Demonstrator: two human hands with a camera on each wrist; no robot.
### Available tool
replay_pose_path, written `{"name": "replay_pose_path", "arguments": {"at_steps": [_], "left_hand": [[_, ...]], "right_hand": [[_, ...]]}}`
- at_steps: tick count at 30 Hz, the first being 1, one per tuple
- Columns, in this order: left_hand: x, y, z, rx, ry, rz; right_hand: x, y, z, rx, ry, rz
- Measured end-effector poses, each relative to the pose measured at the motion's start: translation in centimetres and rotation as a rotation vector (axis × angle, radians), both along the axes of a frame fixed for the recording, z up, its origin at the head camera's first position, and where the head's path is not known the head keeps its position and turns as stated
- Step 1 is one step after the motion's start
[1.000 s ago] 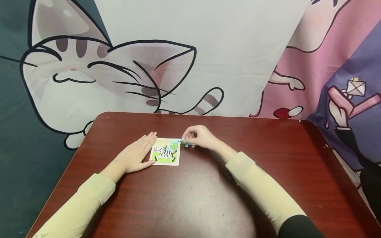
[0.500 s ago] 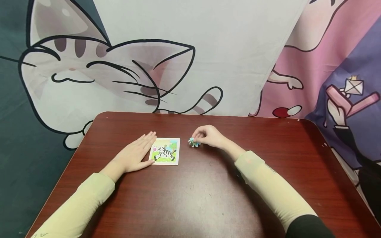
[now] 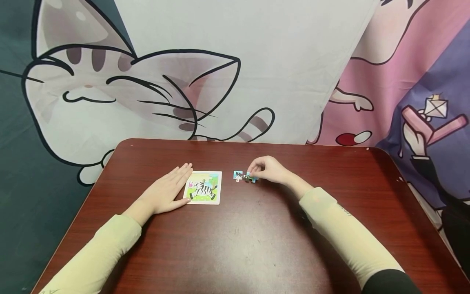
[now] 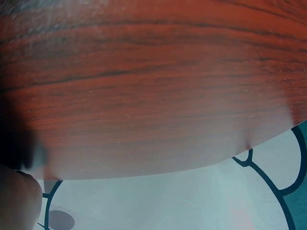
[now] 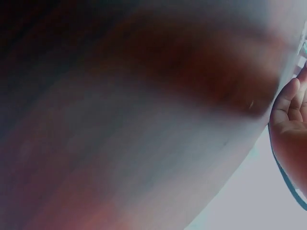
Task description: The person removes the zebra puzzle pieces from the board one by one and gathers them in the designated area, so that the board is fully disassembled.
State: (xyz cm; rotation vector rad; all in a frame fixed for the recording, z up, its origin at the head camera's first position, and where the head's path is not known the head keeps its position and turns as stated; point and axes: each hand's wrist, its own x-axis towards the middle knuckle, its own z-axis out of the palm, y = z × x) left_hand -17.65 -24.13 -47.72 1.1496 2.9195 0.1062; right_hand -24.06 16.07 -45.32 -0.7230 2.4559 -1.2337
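In the head view, a small square zebra puzzle point(image 3: 202, 192) with a pale border lies on the table. My left hand point(image 3: 163, 191) rests flat along its left side, fingertips by the upper corner and thumb over the lower left edge. To the puzzle's right, my right hand point(image 3: 269, 169) pinches a blue and dark puzzle piece point(image 3: 253, 179) between thumb and fingers, which partly cover it. Just left of those fingertips lies another puzzle piece point(image 3: 238, 175), light blue with black and white. The right wrist view catches only part of the right hand point(image 5: 290, 129) at its edge.
All of this sits on a glossy reddish-brown table point(image 3: 235, 253) with rounded far corners. A cartoon cat backdrop point(image 3: 165, 94) hangs behind its far edge. Something black point(image 3: 457, 232) shows past the right side.
My right hand has moved right, away from the puzzle's upper right corner, with pieces at its fingertips. One piece now shows uncovered left of the fingers. The left hand stays put.
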Motion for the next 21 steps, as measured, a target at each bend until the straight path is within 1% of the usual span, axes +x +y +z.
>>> {"name": "replay_pose_path", "arguments": {"at_steps": [9, 15, 21], "left_hand": [[0.0, -0.1, -0.1, 0.003, 0.002, -0.002], [0.0, 0.0, -0.2, 0.002, 0.005, -0.005], [0.0, -0.1, -0.2, -0.005, 0.003, -0.001]], "right_hand": [[-0.1, 1.3, -0.2, 0.014, 0.006, -0.004], [0.0, 1.5, -0.2, 0.067, 0.041, -0.026], [0.0, 1.4, -0.3, 0.094, 0.087, -0.035]]}}
